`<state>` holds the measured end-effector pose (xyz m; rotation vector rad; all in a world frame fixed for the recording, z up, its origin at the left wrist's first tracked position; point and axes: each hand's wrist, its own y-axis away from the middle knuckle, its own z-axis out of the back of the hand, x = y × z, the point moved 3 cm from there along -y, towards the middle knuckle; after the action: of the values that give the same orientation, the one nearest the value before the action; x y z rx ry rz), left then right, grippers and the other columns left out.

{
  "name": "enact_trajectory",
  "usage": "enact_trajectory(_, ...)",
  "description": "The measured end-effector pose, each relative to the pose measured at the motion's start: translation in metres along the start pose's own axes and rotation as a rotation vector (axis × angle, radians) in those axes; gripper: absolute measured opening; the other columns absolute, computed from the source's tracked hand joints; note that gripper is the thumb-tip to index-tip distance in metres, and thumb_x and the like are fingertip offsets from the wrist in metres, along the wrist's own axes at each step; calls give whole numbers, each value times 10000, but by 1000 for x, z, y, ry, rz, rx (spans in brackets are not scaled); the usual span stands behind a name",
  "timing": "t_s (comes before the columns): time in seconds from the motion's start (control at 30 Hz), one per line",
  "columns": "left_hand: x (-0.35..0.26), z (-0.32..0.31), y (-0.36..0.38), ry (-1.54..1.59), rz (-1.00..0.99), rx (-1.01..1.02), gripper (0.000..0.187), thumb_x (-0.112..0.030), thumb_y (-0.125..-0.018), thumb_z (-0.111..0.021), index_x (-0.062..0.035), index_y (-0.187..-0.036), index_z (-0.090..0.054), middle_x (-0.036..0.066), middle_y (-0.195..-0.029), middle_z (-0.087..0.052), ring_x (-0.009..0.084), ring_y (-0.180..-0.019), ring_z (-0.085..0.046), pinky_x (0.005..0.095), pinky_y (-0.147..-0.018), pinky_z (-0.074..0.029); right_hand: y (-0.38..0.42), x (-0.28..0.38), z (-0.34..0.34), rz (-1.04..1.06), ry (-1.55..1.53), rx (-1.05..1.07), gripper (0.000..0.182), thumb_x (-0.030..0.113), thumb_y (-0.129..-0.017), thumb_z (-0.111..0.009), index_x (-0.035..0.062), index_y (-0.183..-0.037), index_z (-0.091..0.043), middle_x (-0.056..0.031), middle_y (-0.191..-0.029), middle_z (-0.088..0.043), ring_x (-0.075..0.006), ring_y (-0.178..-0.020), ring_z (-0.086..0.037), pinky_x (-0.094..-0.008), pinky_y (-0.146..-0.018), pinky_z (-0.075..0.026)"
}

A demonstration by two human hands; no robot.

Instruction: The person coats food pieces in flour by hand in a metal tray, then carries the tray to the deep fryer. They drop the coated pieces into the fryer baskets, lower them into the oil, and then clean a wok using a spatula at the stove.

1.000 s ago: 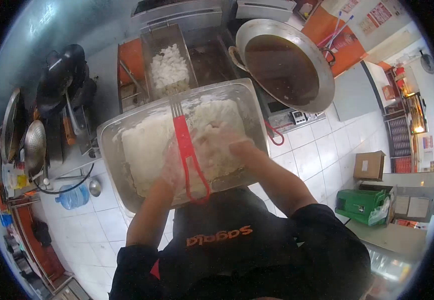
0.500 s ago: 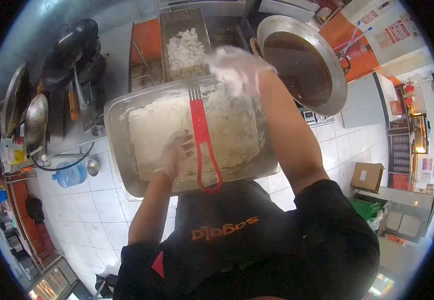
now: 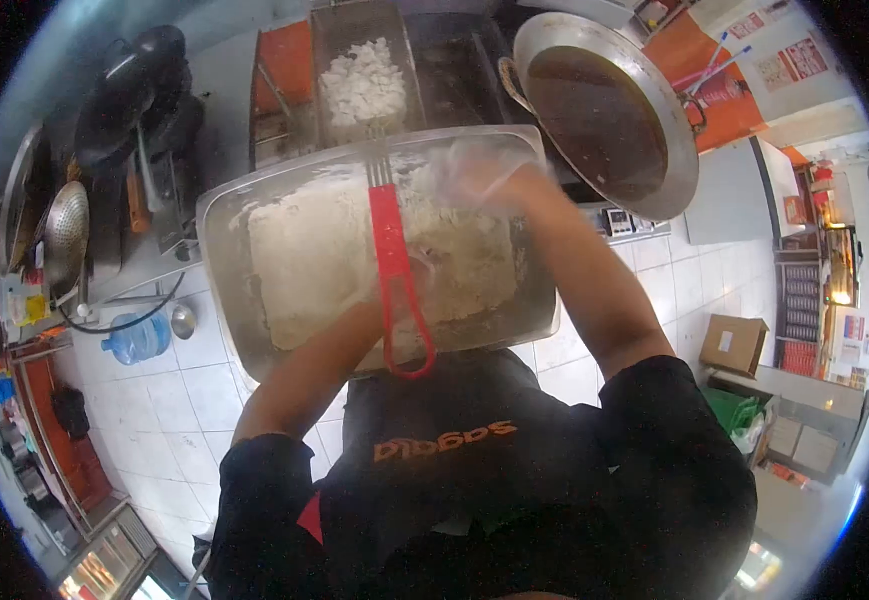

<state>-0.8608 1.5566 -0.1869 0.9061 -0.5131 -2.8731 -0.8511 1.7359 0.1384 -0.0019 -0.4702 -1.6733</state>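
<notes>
A large tub [image 3: 226,290] holds a wide bed of white flour [image 3: 304,255]. Across its middle reaches the red handle [image 3: 388,225] of a fryer basket [image 3: 414,95], which stands beyond the tub's far rim. White, flour-coated pieces [image 3: 364,85] are heaped in the basket. My left hand [image 3: 416,280] is down at the flour, behind and right of the handle; its fingers are blurred and partly covered. My gloved right hand [image 3: 489,178] hovers over the tub's far right part, smeared by motion. Whether it holds anything cannot be made out.
A big wok of dark oil [image 3: 594,125] stands at the far right. Woks [image 3: 134,100] and a perforated skimmer [image 3: 67,225] hang at the left. A water jug [image 3: 139,340] is on the tiled floor. A cardboard box [image 3: 734,345] sits at right.
My right hand has come back from beside the basket to over the tub. My left hand has moved right, from left of the red handle to behind it.
</notes>
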Motion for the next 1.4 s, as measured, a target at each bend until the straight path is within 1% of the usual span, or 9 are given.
enact_trajectory(0.13,-14,24,-9,-81,-36,77,467,-286,-918,-617,-25,-1303,-566,149,-1160,-623,303,-1058,-595,449,-905,-503,-27,-81,-207,-41,157,-4,328,203,-935,-512,34,-1184,-642,-183,-1151,-668,-346,-1071,-649,-439,-948,-516)
enact_trajectory(0.27,-16,75,17,218,27,119,459,-282,-891,-642,-30,-1272,-597,149,-1071,-648,320,-957,-622,446,-848,-515,12,-34,-132,-187,49,282,455,215,-949,-502,47,-1372,-508,-185,-1391,-540,-344,-1303,-508,-447,-1093,-418)
enact_trajectory(0.37,-21,106,35,561,134,84,453,-279,-871,-661,-34,-1250,-621,150,-1004,-668,332,-882,-643,443,-805,-525,18,-62,-153,-241,-128,-80,347,183,-896,-545,-8,-1175,-621,-260,-1258,-614,-402,-1162,-607,-488,-1007,-472)
enact_trajectory(0.5,10,47,24,840,-41,-66,366,-277,-843,-682,-36,-1118,-697,142,-994,-675,331,-868,-650,432,-790,-527,19,-70,-164,-274,-36,89,374,164,-936,-481,11,-1268,-559,-255,-1300,-595,-419,-1195,-589,-499,-1014,-468)
enact_trajectory(0.63,-35,26,11,-404,-284,163,181,-202,-870,-615,-51,-897,-711,127,-832,-682,296,-731,-661,428,-702,-530,51,-52,-160,-454,-183,350,418,174,-981,-426,27,-1368,-483,-248,-1411,-531,-426,-1299,-528,-507,-1075,-431)
enact_trajectory(0.73,-6,-44,0,-446,-297,-2,172,-201,-858,-628,-67,-890,-730,128,-800,-680,295,-780,-664,431,-725,-535,72,-55,-222,-381,-124,471,408,175,-982,-434,7,-1347,-499,-250,-1380,-555,-416,-1268,-555,-502,-1047,-455)
enact_trajectory(0.87,-60,43,9,-117,27,174,162,-146,-809,-649,-15,-842,-739,213,-866,-702,379,-837,-682,464,-764,-543,87,-22,-213,-376,-209,371,419,215,-973,-480,-10,-1321,-539,-248,-1342,-584,-383,-1232,-590,-491,-1004,-488)
enact_trajectory(1.13,-91,77,26,-156,-8,224,230,-180,-848,-648,-2,-973,-723,248,-895,-692,382,-875,-690,466,-809,-541,75,-21,-221,-235,-55,614,445,236,-904,-613,-50,-1246,-604,-269,-1264,-621,-389,-1164,-627,-487,-929,-524)
enact_trajectory(1.4,-32,110,75,1243,103,65,356,-213,-938,-636,-71,-1263,-606,68,-1064,-660,216,-919,-668,373,-806,-558,76,-22,-174,-269,-492,303,375,336,-915,-600,40,-1125,-693,-233,-1081,-698,-367,-1020,-682,-463,-901,-527)
